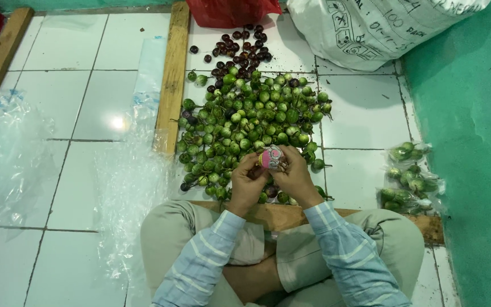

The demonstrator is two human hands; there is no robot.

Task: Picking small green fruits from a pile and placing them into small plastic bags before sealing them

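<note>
I sit cross-legged on a white tiled floor. My left hand [247,181] and my right hand [295,175] meet over a small round pink patterned object [270,157], which both hands grip between the fingers. Right beyond my hands lies a big heap of small round green eggplants [251,116] with stems. A smaller cluster of dark purple ones [240,50] lies at the far end of the heap.
Wooden slats [173,77] frame the heap on the left and near side. Clear plastic bags [129,187] lie to my left. Filled bags of green eggplants [409,177] sit by the green wall [478,142]. A white sack [370,28] and a red bag [228,10] stand at the back.
</note>
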